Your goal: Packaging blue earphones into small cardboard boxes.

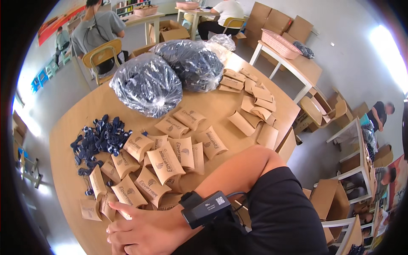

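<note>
1. My right grip (146,231) sits at the lower left of the frame, forearm crossing from the right; fingers curl inward, one digit stretches out along the top. Its underside is hidden, so I cannot tell how closed it is or whether it holds anything.
2. My left grip is out of the picture; state unknown.
3. Brown pillow boxes (165,163) pile up at centre-left, the nearest ones right beside my right grip. Curved faces keep them from lying flush, so they lean and overlap at odd angles; the close pile suggests easy reach.
4. Dark-blue corded bundles (100,138) heap at the left of the tabletop (68,170), touching the boxes' edge. Coiled short, probably against tangling.
5. Two clear bags (146,85) of dark contents stand at top centre, beyond the boxes. The nearer is gathered at a knot, which presumably keeps its load in.
6. More brown cartons (242,123) lie scattered right of centre, apart from the main pile, perhaps to keep two lots distinct.
7. Black wrist device (208,209) strapped to my right wrist, above the grip, leaving the fingers free.
</note>
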`<state>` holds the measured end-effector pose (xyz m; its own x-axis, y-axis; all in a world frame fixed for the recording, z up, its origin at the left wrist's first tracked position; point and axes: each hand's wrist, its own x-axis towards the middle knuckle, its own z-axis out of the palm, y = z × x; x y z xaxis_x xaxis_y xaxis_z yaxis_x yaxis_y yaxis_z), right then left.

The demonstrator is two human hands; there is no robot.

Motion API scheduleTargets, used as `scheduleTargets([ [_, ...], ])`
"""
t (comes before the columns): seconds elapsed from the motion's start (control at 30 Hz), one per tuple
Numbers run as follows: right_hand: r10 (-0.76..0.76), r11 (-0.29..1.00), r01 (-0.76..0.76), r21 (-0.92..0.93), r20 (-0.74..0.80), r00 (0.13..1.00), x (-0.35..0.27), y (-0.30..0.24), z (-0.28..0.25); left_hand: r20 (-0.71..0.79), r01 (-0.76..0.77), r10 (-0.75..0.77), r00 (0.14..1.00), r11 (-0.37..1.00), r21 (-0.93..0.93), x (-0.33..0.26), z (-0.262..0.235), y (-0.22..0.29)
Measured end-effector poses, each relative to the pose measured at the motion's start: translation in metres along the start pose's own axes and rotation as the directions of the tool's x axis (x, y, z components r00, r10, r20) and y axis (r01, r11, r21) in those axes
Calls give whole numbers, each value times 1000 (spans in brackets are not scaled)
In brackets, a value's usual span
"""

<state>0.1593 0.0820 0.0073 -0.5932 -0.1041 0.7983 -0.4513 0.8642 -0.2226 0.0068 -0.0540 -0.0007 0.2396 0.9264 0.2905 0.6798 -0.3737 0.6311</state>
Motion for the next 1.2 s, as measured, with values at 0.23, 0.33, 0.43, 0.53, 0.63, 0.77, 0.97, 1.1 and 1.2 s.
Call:
scheduleTargets([
  [0.23, 163, 979, -170, 115, 71, 984, -12, 0, 1, -7, 27, -28, 1000, 997, -76, -6, -7, -15],
  [0.33, 214, 976, -203, -84, 146, 966, -6, 5, -5, 25, 95, -91, 995, 938, -335, 11, -5, -21],
  [0.43, 252, 965, -225, -136, 233, 939, -3, 5, -7, -13, 130, -146, 989, 918, -374, 11, -2, -17],
  [0.53, 291, 955, -265, -131, 258, 921, -1, 8, -3, -68, 168, -209, 976, 908, -384, 9, 3, -16],
  [0.63, 310, 948, -271, -167, 291, 905, 3, 6, -2, -79, 161, -206, 975, 910, -382, 7, 3, -18],
  [0.77, 326, 942, -272, -197, 335, 884, 2, 9, -5, -152, 89, -148, 977, 936, -340, 3, 4, -26],
  [0.97, 208, 967, -126, -221, 405, 890, 5, 12, -29, -164, 87, -129, 978, 966, -242, 2, 8, -23],
  [1.1, 230, 973, -188, -135, 462, 857, 7, 16, -23, -177, 96, -137, 975, 971, -220, -3, 11, -22],
  [1.2, 203, 977, -145, -154, 488, 849, 11, 18, -23, -172, 105, -149, 974, 965, -241, -3, 10, -22],
])
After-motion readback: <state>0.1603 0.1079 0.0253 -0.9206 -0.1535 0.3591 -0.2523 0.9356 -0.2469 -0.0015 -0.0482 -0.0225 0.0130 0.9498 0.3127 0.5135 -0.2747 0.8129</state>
